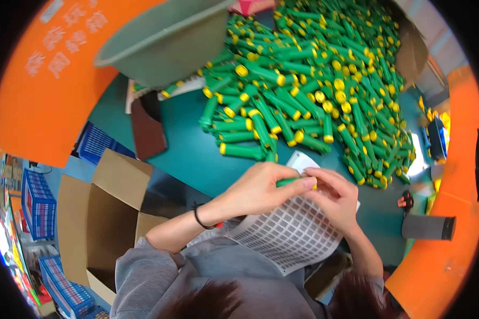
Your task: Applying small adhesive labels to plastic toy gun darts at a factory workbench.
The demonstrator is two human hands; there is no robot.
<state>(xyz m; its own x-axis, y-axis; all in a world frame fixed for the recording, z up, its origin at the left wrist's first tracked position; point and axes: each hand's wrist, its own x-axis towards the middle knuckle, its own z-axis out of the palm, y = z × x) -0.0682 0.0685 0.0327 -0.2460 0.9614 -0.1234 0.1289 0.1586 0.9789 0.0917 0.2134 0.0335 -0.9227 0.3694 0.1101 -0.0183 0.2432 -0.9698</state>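
Over the sticker sheet (290, 234) on the lap, one green tube (288, 182) is clamped by both hands, left hand (258, 189) and right hand (336, 198), near the pile of tubes (308, 85) on the desk (186, 143), probably for labelling

teal table (186, 154), heap of green tubes (308, 90), grey basin (165, 42)

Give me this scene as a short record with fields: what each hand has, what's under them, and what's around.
left hand: grips a green tube with a yellow cap
right hand: fingertips at the tube's capped end
under the hands: white sticker sheet with a grid of small labels
table: teal top, big pile of green tubes
behind the pile: grey-green basin
person's left: open cardboard box
person's right: dark grey cylinder
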